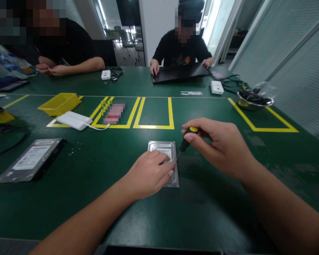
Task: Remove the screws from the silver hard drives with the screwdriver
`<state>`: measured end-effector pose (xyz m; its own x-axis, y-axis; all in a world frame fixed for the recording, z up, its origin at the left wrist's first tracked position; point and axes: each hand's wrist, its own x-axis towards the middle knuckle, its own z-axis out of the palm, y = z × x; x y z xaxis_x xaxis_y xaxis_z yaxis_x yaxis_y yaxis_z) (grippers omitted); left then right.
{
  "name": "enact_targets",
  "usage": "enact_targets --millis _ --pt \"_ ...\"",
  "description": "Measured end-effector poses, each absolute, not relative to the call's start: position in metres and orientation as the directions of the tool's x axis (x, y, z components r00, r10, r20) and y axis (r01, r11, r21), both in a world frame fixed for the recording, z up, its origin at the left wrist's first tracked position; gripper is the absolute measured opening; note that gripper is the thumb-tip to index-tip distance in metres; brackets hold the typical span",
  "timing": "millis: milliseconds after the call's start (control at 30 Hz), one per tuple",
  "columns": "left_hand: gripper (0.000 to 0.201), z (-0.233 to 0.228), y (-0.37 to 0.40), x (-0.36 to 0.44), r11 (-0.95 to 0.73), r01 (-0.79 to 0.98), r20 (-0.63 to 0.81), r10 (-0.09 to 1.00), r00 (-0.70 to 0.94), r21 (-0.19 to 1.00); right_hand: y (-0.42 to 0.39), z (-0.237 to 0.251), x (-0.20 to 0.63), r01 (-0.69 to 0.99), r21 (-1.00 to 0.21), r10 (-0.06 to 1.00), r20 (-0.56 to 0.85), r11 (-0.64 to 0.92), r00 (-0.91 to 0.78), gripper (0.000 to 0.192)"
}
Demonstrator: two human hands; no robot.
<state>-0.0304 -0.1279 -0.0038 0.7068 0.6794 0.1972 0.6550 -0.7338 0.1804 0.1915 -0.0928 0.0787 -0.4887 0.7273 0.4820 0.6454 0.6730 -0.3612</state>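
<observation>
On the green table [95, 198], the left hand [149, 173] lies flat on a hard drive [172, 147], half covering its unreadable white label. The right hand [220, 145] pinches a yellow-capped screwdriver [186, 139], tip at the drive's right edge.

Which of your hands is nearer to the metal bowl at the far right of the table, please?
Right. The right hand, gripping the screwdriver, is below-left of the metal bowl; the left hand rests on the hard drive, farther left.

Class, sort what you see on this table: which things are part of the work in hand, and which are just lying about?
In use:
left hand pressing on the hard drive
right hand gripping the screwdriver

Lying about:
second hard drive
loose screws
yellow tray
white power bank
metal bowl
</observation>
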Motion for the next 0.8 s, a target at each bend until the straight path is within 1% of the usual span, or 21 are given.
enact_targets --millis 233,400,567,633,800 --pt "0.033 -0.004 -0.128 -0.03 -0.73 0.657 0.183 0.684 0.706 0.188 -0.09 0.08 0.193 0.613 -0.361 0.705 0.463 0.703 -0.537 0.022" --pt "0.034 -0.004 -0.128 -0.031 -0.725 0.662 0.173 0.688 0.705 0.187 -0.088 0.081 0.197 0.556 -0.357 0.66 0.443 0.751 -0.607 0.024" --pt "0.034 -0.004 -0.128 -0.031 -0.729 0.658 0.168 0.684 0.71 0.189 -0.087 0.087 0.201 0.484 -0.35 0.597 0.453 0.802 -0.662 0.025" --pt "0.034 -0.003 -0.127 -0.031 -0.73 0.657 0.17 0.683 0.71 0.189 -0.088 0.09 0.201 0.481 -0.348 0.594 0.444 0.804 -0.671 0.026" --pt "0.034 -0.004 -0.126 -0.031 -0.736 0.652 0.181 0.677 0.714 0.181 -0.097 0.095 0.201 0.51 -0.358 0.622 0.407 0.782 -0.669 0.028"
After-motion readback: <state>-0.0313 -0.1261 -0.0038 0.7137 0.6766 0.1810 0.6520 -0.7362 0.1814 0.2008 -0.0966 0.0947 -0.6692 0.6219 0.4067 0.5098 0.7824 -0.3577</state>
